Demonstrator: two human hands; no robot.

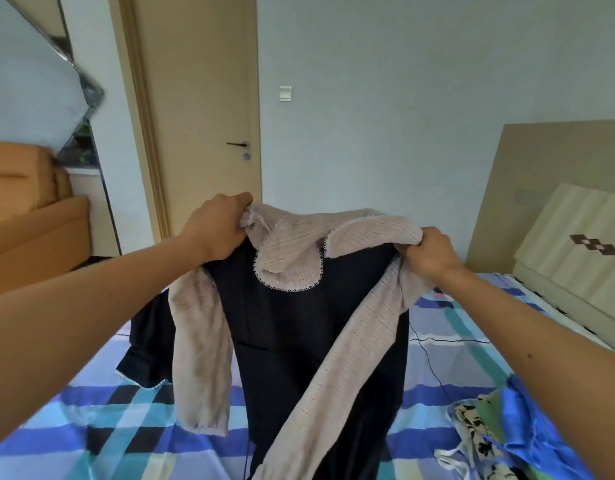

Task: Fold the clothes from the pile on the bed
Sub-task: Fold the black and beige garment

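Both hands hold a dark dress (299, 327) with beige knit collar and sleeves up over the bed (91, 427): the left hand (217, 228) and right hand (429, 252) each have fingers curled tight on a shoulder. Its hem runs off the bottom edge. The pile (500, 434) lies at lower right, partly behind the right forearm and cut off.

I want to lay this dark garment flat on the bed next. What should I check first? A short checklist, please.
1. Left hand grip on the dark navy garment with beige knit collar and sleeves: ok, fingers curl round its shoulder.
2. Right hand grip on the other shoulder: ok.
3. Sleeves hanging straight: not ok, the long beige knit sleeve crosses the front slantwise.
4. Blue checked bed sheet free under the garment: cannot tell, hidden.
5. Thin black cable out of the way: not ok, it lies on the sheet beside the garment.
6. Pile of green, blue and floral clothes apart: ok.
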